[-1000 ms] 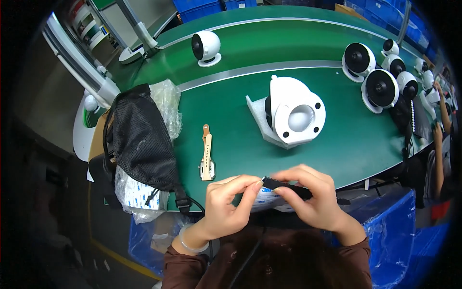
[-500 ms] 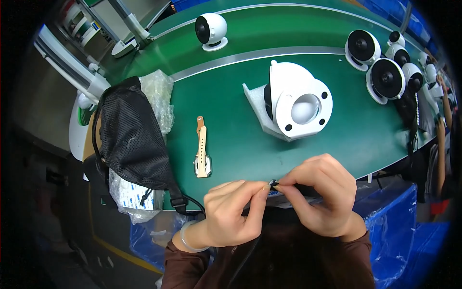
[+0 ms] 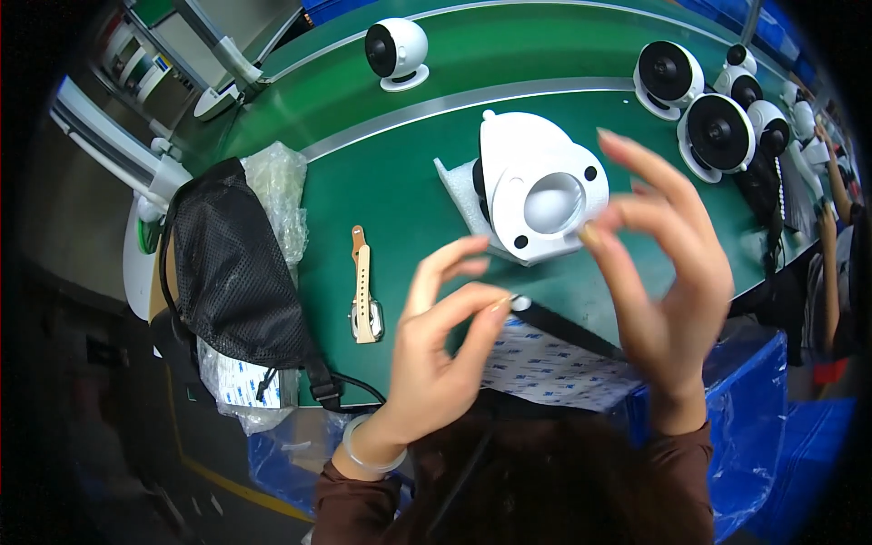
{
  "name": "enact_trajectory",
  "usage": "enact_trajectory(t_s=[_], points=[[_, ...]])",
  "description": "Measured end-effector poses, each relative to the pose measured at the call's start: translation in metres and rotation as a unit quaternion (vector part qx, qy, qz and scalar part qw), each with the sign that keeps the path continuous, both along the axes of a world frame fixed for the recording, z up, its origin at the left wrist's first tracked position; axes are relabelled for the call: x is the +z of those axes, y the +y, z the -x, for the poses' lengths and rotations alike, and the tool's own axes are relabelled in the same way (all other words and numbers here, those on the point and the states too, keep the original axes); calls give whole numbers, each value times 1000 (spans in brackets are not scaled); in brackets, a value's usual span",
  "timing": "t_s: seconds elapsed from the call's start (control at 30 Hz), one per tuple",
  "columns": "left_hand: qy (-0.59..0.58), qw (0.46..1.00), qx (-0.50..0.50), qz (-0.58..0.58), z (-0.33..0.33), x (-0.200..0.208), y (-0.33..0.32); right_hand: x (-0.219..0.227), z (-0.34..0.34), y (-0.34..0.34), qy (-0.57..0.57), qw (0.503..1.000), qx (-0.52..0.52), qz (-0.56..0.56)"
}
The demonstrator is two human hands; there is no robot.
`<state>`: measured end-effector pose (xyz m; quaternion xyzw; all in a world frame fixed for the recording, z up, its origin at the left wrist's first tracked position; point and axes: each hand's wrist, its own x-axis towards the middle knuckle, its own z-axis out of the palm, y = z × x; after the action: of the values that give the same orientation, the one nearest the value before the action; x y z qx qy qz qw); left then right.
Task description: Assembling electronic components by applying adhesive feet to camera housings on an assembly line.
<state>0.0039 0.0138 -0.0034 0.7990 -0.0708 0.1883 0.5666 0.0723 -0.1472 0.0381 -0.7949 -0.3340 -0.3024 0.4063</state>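
My left hand (image 3: 440, 350) pinches the corner of a black-edged sheet with white, blue-printed backing (image 3: 554, 368). A small white round spot shows beside its fingertips. Slightly blurred, my right hand (image 3: 668, 254) is raised at the right side of a white rounded device (image 3: 536, 145). Its thumb and forefinger come together in front of the device's ring-shaped base, while another finger points up. What they hold, if anything, is too small to make out. The device lies tilted in a white foam piece (image 3: 461, 195), its base toward me. Black round pads (image 3: 521, 242) sit on that base.
A watch (image 3: 365, 313) with a tan strap lies left of my hands. Beyond it are a black mesh bag (image 3: 232, 263) and bubble wrap (image 3: 277, 195). White ball-shaped units with black fronts (image 3: 718, 132) stand at the right; another (image 3: 397, 50) is at the back. Blue plastic (image 3: 749, 391) hangs lower right.
My hands have separated from their pinch together. The right moved up and forward to the device's base; the left stayed low with the sheet, which now shows more fully. The whole view shifted slightly.
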Motion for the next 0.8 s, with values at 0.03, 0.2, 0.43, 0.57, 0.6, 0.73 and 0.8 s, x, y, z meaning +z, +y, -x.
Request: enact_trajectory(t_s=[0.03, 0.2, 0.43, 0.57, 0.6, 0.73, 0.8], points=[[2, 1000, 6, -27, -8, -4, -1, -3, -14, 6, 14, 1000, 15, -10], [18, 996, 36, 82, -26, -6, -17, -4, -28, 15, 78, 996, 43, -27], [-25, 995, 52, 81, -30, -7, -19, -7, -31, 20, 33, 999, 27, 16], [-25, 995, 51, 81, -30, -8, -19, -9, -31, 20, 20, 999, 27, 20], [-29, 995, 53, 83, -30, -9, -19, -10, -32, 20, 20, 999, 29, 20], [-30, 995, 55, 81, -29, -9, -20, -11, -30, 21, 17, 999, 19, 29], [-30, 995, 57, 79, -28, -8, -20, -11, -29, 21, 5, 999, 11, 35]])
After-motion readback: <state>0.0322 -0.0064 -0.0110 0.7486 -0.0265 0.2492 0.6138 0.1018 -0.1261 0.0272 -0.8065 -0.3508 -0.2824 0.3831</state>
